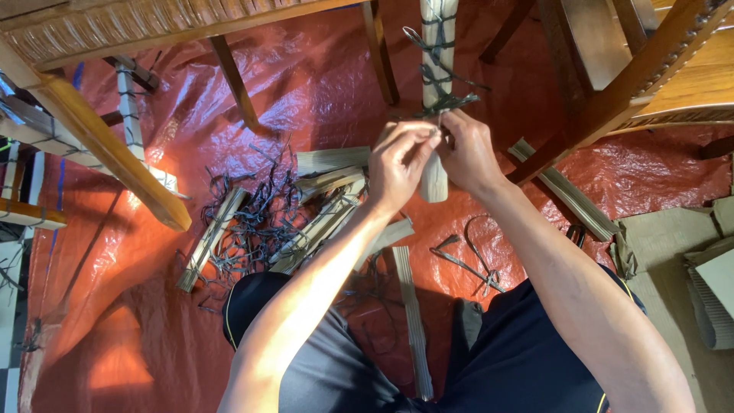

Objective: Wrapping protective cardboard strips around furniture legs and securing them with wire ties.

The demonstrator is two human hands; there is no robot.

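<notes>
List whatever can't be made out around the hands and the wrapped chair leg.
- Head view: left hand and right hand cover the dark strap where they pinch it; the grip is unclear.
- Wrapped chair leg: top cut off by the frame's upper edge.
- Strap pile on the red tarp: too tangled to count.

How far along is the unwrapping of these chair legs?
Done: loose cardboard strips and cut black ties lie piled on the red tarp. In hand: the left hand and right hand work at ties on a wrapped leg. Left: another wrapped leg at far left is tied too.
</notes>
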